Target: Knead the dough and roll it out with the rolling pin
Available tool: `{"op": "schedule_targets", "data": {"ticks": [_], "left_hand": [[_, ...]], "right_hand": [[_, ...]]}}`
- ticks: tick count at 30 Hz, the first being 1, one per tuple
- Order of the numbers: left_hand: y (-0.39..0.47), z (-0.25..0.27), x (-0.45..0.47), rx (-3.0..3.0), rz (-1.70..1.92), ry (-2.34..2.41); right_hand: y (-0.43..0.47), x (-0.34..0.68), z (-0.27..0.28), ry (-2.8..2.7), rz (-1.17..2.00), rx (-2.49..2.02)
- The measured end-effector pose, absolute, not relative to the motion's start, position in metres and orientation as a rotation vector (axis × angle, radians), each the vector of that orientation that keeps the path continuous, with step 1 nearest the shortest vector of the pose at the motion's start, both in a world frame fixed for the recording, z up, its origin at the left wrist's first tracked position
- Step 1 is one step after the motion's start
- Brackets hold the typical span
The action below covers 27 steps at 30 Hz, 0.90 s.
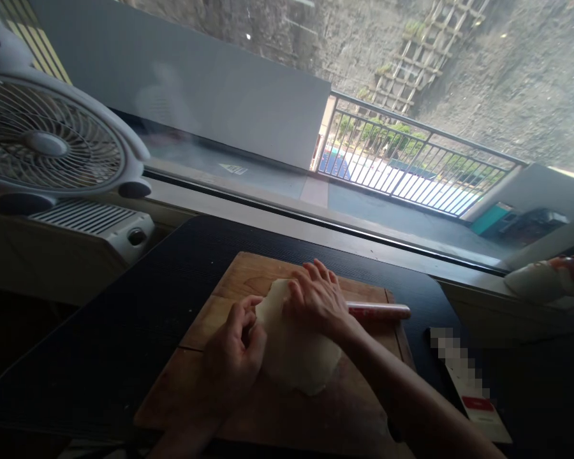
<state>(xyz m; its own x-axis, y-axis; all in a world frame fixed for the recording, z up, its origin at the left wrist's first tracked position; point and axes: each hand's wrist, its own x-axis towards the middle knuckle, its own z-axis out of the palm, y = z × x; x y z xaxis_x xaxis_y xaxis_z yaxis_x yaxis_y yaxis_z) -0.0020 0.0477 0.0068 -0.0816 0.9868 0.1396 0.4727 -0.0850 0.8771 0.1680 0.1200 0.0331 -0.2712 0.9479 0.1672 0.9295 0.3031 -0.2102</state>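
Observation:
A flat, pale sheet of dough [299,357] lies on a wooden board [165,392]. My left hand [236,347] is curled at the dough's left edge, with thumb and fingers bent round and pinching that edge. Across the upper right part of the sheet rests my right hand [318,298], palm down, its fingers stretched out and slightly apart. A rolling pin [380,311] sticks out to the right from behind my right hand, lying on the board; its left part is hidden.
The board sits on a dark table [110,338]. At the table's right lies a flat card or box [478,395], partly pixelated. A white fan [48,143] stands at the left above a white slatted unit [95,223]. A window ledge [277,210] runs behind the table.

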Motion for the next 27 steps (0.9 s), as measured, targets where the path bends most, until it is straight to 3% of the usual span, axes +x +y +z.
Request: {"op": "schedule_targets", "data": {"ticks": [5,12,19,27], "left_hand": [[0.047,0.010,-0.001,1.558,1.119,1.576],[0.047,0.002,-0.001,1.573,1.142,1.613],[0.049,0.005,-0.002,1.535,1.114,1.578],[0.047,0.004,0.002,1.583,1.125,1.633]], "right_hand": [[0.189,0.164,0.039,-2.145,0.135,-1.939],[0.107,0.160,0.031,-2.291,0.061,-1.628],[0.178,0.160,0.040,-2.101,0.196,-1.918],[0.126,0.159,0.031,-2.166,0.021,-1.708]]}}
